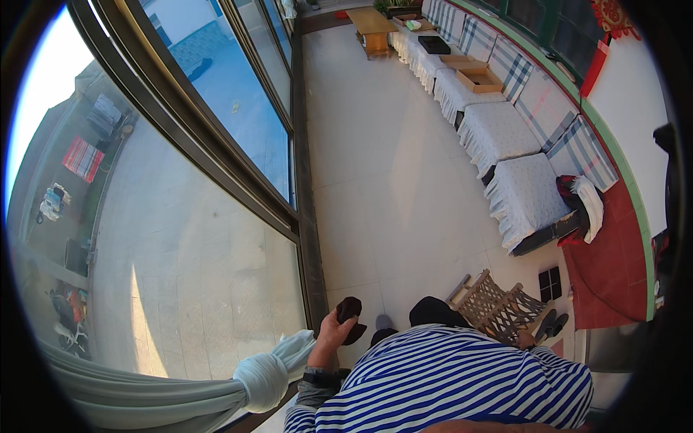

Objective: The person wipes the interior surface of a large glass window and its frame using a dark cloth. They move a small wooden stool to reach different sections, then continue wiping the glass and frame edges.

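Note:
My left hand, at the lower middle beside the glass wall, grips a dark brown cloth. The cloth hangs in folds from the fingers. Down at the right, my right hand is at the near edge of a folding stool with a wooden frame and a woven strap seat. Its fingers are mostly hidden, so I cannot tell whether they grip the frame. My dark-clothed knee is beside the stool, and one grey-tipped foot shows on the floor.
A knotted pale curtain hangs near my left arm, by the sliding glass door. Along the right wall runs a sofa with an open cardboard box. Dark slippers lie past the stool. A wooden table stands far off.

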The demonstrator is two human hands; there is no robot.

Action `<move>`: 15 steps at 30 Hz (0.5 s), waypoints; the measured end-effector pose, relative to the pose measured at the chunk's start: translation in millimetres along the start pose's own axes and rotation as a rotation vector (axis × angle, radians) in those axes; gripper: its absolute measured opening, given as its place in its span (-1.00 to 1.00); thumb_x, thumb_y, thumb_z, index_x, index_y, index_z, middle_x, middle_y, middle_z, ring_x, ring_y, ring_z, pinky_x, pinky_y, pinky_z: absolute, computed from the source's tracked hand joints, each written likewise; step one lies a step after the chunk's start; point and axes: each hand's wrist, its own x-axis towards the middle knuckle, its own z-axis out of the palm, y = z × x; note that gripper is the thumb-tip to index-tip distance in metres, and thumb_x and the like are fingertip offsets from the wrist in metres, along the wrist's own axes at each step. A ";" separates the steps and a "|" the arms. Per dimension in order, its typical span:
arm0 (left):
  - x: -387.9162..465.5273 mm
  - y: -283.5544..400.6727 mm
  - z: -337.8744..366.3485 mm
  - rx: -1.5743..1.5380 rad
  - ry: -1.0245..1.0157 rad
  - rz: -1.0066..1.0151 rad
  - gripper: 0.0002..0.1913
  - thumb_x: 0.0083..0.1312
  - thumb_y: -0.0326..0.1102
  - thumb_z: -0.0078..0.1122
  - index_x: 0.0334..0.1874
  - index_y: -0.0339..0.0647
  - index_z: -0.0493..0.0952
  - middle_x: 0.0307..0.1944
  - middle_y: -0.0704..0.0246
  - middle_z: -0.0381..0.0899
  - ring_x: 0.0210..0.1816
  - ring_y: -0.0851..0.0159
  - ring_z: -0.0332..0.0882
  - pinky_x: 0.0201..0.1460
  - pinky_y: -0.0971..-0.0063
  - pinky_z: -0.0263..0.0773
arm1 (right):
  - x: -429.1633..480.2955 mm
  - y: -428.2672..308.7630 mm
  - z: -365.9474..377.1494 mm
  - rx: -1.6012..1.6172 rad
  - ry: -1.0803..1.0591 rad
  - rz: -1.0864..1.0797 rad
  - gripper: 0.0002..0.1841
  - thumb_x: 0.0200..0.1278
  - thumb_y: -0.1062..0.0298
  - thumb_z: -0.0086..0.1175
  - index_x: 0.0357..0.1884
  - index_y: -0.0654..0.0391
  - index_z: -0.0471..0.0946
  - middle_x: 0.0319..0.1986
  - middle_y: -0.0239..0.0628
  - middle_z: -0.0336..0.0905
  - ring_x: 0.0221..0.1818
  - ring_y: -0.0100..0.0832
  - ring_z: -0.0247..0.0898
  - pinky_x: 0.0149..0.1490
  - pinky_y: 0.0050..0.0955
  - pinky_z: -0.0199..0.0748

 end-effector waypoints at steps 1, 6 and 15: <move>24.4 15.3 -0.9 -0.041 -0.050 -0.016 -0.61 0.36 -0.32 0.38 0.17 -0.34 0.59 -0.10 0.35 0.72 -0.11 0.40 0.63 0.01 0.47 0.56 | 3.0 -2.8 -8.3 0.020 -0.139 -0.001 -0.83 0.57 0.33 0.08 -0.17 0.21 0.55 -0.27 -0.11 0.56 -0.36 -0.22 0.39 -0.16 -0.06 0.42; 138.2 72.5 5.6 0.037 -0.186 -0.004 -0.52 0.39 -0.28 0.37 0.30 -0.29 0.54 -0.01 0.30 0.73 -0.02 0.36 0.63 0.10 0.42 0.55 | 46.4 -55.7 -32.4 0.284 -0.086 0.015 -0.78 0.59 0.37 -0.02 0.03 0.24 0.61 -0.21 -0.07 0.61 -0.31 -0.13 0.44 -0.12 -0.06 0.43; 306.7 179.5 9.7 0.060 0.060 -0.273 -0.51 0.34 -0.23 0.37 0.27 -0.29 0.56 0.00 0.22 0.74 -0.02 0.27 0.68 0.11 0.36 0.57 | 255.0 -167.2 -203.8 0.601 0.032 -0.236 -0.74 0.56 0.31 -0.06 -0.08 0.24 0.62 -0.31 -0.06 0.58 -0.26 -0.10 0.43 -0.03 -0.06 0.42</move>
